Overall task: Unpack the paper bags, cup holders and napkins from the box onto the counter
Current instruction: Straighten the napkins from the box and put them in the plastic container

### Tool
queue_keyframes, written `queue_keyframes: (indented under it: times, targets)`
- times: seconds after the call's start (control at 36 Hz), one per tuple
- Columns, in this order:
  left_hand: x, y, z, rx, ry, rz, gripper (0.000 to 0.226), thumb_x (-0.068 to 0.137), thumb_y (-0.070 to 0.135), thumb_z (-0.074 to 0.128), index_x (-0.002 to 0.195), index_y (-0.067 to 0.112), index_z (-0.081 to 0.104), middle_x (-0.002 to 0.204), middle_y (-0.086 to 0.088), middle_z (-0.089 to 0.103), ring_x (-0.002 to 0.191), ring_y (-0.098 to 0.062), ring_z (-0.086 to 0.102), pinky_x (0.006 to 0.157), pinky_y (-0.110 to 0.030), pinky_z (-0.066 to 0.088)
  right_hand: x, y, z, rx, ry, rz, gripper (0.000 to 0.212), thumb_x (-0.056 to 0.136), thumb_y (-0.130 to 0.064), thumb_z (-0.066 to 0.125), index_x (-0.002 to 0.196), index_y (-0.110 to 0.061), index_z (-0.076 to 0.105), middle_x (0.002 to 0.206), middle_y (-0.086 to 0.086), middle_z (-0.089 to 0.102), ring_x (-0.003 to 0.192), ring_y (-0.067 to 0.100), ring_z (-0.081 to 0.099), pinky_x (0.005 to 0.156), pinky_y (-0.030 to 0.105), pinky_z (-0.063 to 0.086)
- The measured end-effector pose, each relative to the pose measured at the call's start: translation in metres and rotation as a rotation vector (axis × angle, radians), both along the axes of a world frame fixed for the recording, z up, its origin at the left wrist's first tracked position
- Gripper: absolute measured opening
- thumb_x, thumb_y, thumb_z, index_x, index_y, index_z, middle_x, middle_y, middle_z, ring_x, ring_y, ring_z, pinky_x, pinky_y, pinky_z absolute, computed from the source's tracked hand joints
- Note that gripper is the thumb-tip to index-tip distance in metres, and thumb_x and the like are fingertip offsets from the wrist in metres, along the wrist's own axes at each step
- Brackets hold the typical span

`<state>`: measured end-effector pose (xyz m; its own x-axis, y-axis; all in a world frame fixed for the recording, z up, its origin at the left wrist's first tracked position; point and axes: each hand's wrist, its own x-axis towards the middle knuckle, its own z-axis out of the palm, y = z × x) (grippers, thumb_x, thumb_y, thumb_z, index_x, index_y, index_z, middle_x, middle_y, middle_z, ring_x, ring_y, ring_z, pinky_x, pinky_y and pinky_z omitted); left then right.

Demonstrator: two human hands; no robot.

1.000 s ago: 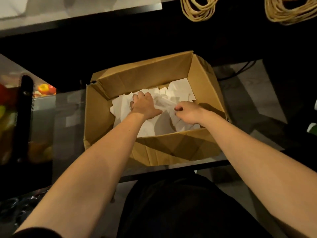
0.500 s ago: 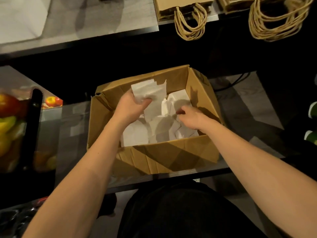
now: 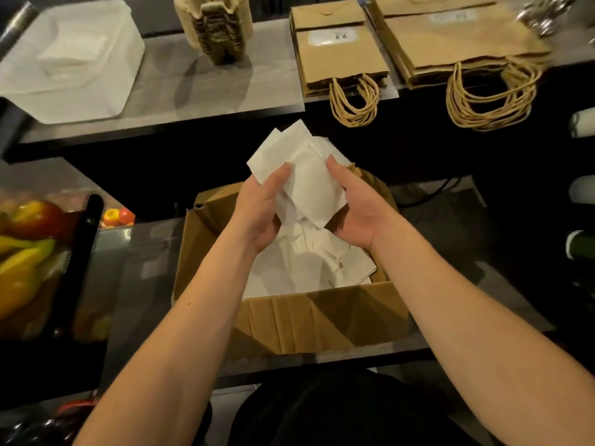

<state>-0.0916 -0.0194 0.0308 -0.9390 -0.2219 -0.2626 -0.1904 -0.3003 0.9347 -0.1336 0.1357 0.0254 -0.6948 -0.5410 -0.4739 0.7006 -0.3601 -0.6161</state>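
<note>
Head view: both hands, left (image 3: 260, 207) and right (image 3: 357, 209), clasp a loose napkin bundle (image 3: 306, 175); light, floppy, best supported underneath.

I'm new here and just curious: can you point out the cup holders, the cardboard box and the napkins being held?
cup holders (image 3: 215, 27): head view, front of the stack.
cardboard box (image 3: 322, 320): head view, near wall.
held napkins (image 3: 302, 175): head view, middle of the bundle.

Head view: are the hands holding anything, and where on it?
Yes. Both hands hold one bunch of white napkins above the box: left hand grips its left edge, right hand its right edge and underside.
</note>
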Motion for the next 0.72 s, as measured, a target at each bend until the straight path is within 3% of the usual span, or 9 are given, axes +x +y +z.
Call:
queue_keyframes:
  times: [0.08, 0.19, 0.28, 0.39, 0.47, 0.56, 0.61, 0.67, 0.72]
  targets:
    - [0.001, 0.003, -0.002, 0.049, -0.029, -0.016, 0.027, 0.101, 0.026, 0.061, 0.127, 0.025, 0.057, 0.122, -0.007, 0.072, 0.109, -0.028, 0.071, 0.094, -0.055, 0.056, -0.002, -0.005, 0.0, 0.007, -0.031, -0.051, 0.045, 0.1, -0.049, 0.056, 0.132, -0.018, 0.066, 0.128, 0.011, 0.072, 0.119, 0.031, 0.068, 0.108, 0.052, 0.05]
    - [0.005, 0.0, -0.004, 0.1, -0.084, -0.046, 0.026, 0.102, 0.025, 0.059, 0.127, 0.019, 0.059, 0.119, -0.01, 0.073, 0.11, -0.031, 0.071, 0.092, -0.051, 0.058, -0.007, -0.004, 0.001, 0.075, -0.029, -0.101, 0.043, 0.102, -0.046, 0.056, 0.131, -0.015, 0.066, 0.118, 0.012, 0.075, 0.104, 0.03, 0.074, 0.093, 0.048, 0.059]
    - [0.01, -0.003, -0.007, 0.074, -0.114, -0.03, 0.028, 0.102, 0.024, 0.059, 0.128, 0.013, 0.06, 0.117, -0.011, 0.074, 0.109, -0.031, 0.071, 0.09, -0.046, 0.059, -0.011, -0.003, -0.001, 0.085, -0.051, -0.119, 0.05, 0.101, -0.049, 0.056, 0.137, -0.014, 0.061, 0.125, 0.014, 0.072, 0.112, 0.035, 0.071, 0.098, 0.053, 0.056]
    - [0.016, -0.013, -0.012, 0.101, -0.145, 0.015, 0.025, 0.101, 0.026, 0.06, 0.124, 0.016, 0.06, 0.113, -0.011, 0.075, 0.108, -0.031, 0.071, 0.095, -0.049, 0.056, -0.016, -0.003, 0.001, 0.022, -0.059, -0.288, 0.039, 0.106, -0.034, 0.052, 0.136, -0.01, 0.059, 0.12, 0.015, 0.074, 0.112, 0.034, 0.071, 0.098, 0.05, 0.056]
    - [0.019, -0.021, -0.012, 0.143, -0.162, 0.036, 0.03, 0.099, 0.03, 0.061, 0.127, 0.019, 0.058, 0.116, -0.012, 0.074, 0.109, -0.031, 0.071, 0.094, -0.05, 0.055, -0.019, 0.002, 0.002, -0.041, 0.017, -0.392, 0.03, 0.107, -0.025, 0.052, 0.133, -0.012, 0.049, 0.113, 0.012, 0.077, 0.107, 0.031, 0.073, 0.09, 0.044, 0.06]
    - [0.018, -0.026, -0.008, 0.181, -0.166, 0.034, 0.043, 0.095, 0.033, 0.063, 0.133, 0.015, 0.056, 0.121, -0.015, 0.072, 0.11, -0.032, 0.07, 0.092, -0.048, 0.055, -0.021, 0.009, 0.001, 0.049, 0.115, -0.432, 0.04, 0.103, -0.023, 0.06, 0.14, -0.01, 0.048, 0.111, 0.006, 0.078, 0.097, 0.023, 0.076, 0.078, 0.035, 0.06]
    - [0.016, -0.028, -0.004, 0.185, -0.156, 0.049, 0.038, 0.097, 0.03, 0.061, 0.132, 0.015, 0.057, 0.123, -0.014, 0.071, 0.11, -0.032, 0.07, 0.092, -0.048, 0.056, -0.021, 0.013, -0.001, 0.124, 0.172, -0.398, 0.041, 0.1, -0.022, 0.065, 0.137, -0.007, 0.056, 0.111, 0.003, 0.078, 0.09, 0.017, 0.075, 0.074, 0.029, 0.059]
    - [0.014, -0.03, -0.002, 0.176, -0.144, 0.07, 0.035, 0.099, 0.027, 0.061, 0.132, 0.015, 0.057, 0.122, -0.013, 0.072, 0.109, -0.031, 0.07, 0.09, -0.048, 0.057, -0.023, 0.017, -0.001, 0.197, 0.209, -0.356, 0.033, 0.096, -0.021, 0.07, 0.128, -0.011, 0.064, 0.113, 0.002, 0.077, 0.093, 0.016, 0.073, 0.068, 0.026, 0.058]
    - [0.011, -0.031, 0.003, 0.156, -0.128, 0.062, 0.034, 0.099, 0.025, 0.061, 0.13, 0.014, 0.058, 0.118, -0.011, 0.073, 0.109, -0.031, 0.071, 0.087, -0.046, 0.058, -0.027, 0.022, -0.004, 0.297, 0.236, -0.337, 0.039, 0.09, -0.021, 0.077, 0.127, -0.013, 0.066, 0.117, 0.004, 0.072, 0.104, 0.019, 0.068, 0.063, 0.023, 0.057]
